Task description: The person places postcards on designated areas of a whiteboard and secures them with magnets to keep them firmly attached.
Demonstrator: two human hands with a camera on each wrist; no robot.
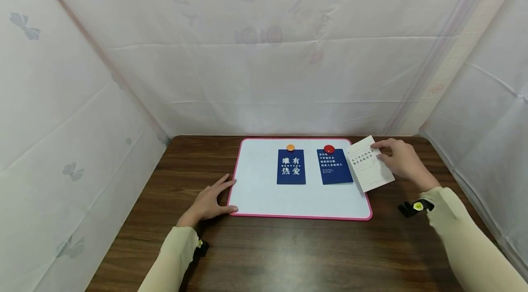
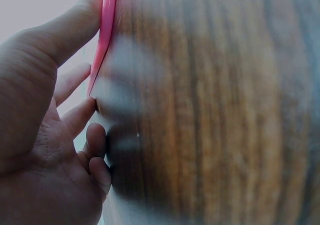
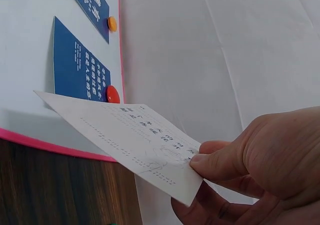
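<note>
A white board with a pink frame (image 1: 255,191) lies flat on the dark wooden table (image 1: 288,250). Two blue cards are pinned on it: the left one (image 1: 291,167) under an orange magnet (image 1: 290,147), the right one (image 1: 334,167) under a red magnet (image 1: 328,149). My right hand (image 1: 398,158) pinches a white printed card (image 1: 370,163) by its far corner, over the board's right edge beside the red-magnet card. In the right wrist view that white card (image 3: 130,140) hangs tilted above the board. My left hand (image 1: 212,199) rests flat on the table, fingers straight against the board's left edge (image 2: 107,15).
White sheeting (image 1: 264,53) walls the table in at the back and on both sides. Bare board surface lies below the two blue cards. A dark wrist strap with a yellow dot (image 1: 416,207) sits at my right sleeve.
</note>
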